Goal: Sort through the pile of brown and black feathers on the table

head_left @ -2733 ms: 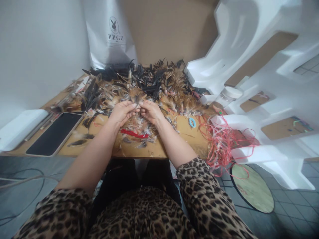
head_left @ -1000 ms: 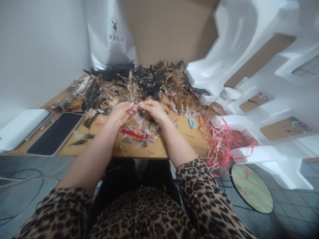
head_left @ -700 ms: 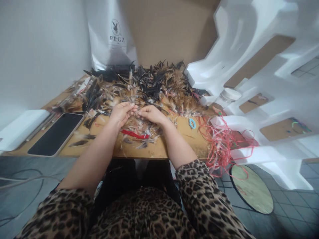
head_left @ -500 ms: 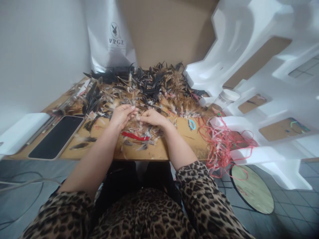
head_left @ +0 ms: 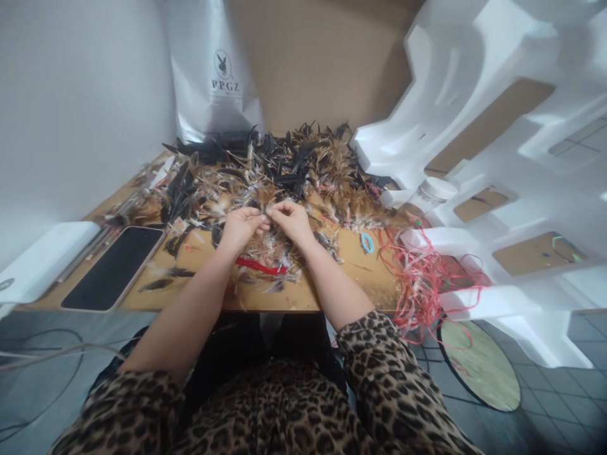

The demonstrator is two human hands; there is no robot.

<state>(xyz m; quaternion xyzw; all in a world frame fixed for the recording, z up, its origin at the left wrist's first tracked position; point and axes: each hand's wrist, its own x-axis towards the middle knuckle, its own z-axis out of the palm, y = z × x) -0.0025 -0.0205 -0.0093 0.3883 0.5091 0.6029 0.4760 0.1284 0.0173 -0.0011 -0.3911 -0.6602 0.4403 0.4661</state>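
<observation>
My left hand (head_left: 243, 229) and my right hand (head_left: 290, 221) meet over the table, fingertips almost touching. The left fingers are pinched on what looks like a small feather, mostly hidden by the fingers. My right thumb and index finger are pressed together beside it; whatever they hold is too small to make out. Beyond both hands spreads a pile of brown and black feathers (head_left: 294, 165). A red strip of string or cord (head_left: 262, 265) lies just below my hands, among loose pale feathers and fluff (head_left: 272, 249).
On the left lie a phone (head_left: 114, 268) and a white box-like object (head_left: 47, 260). To the right are a blue ring (head_left: 367, 242), tangled pink string (head_left: 417, 278), a lidded jar (head_left: 432, 193) and white foam packaging (head_left: 474, 133). A printed silver-white bag (head_left: 213, 76) stands behind.
My hands have come closer together, the left shifting right and the right rising slightly, until their fingertips nearly meet. The whole view has shifted a little.
</observation>
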